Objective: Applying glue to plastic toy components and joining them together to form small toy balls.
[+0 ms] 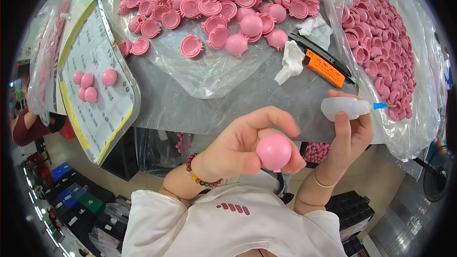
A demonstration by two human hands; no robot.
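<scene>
My left hand (233,145) is curled round a smooth pink ball (273,152) with a small nub at its lower side, held just in front of my chest. My right hand (353,138) grips a small translucent white squeeze bottle (337,108) between thumb and fingers. The bottle lies nearly level, and its blue needle tip (380,106) points right, away from the ball. Beyond my hands, loose pink half shells (192,46) and rounded pink pieces lie on a clear plastic sheet (204,76) on the grey table.
At the left, a tray (134,107) lined with patterned paper bears several pink balls (87,80). A clear bag of pink shells (381,43) lies at the right. An orange-and-black flat object (325,69) rests beside crumpled white tissue (290,62). Another person's arm (28,126) shows far left.
</scene>
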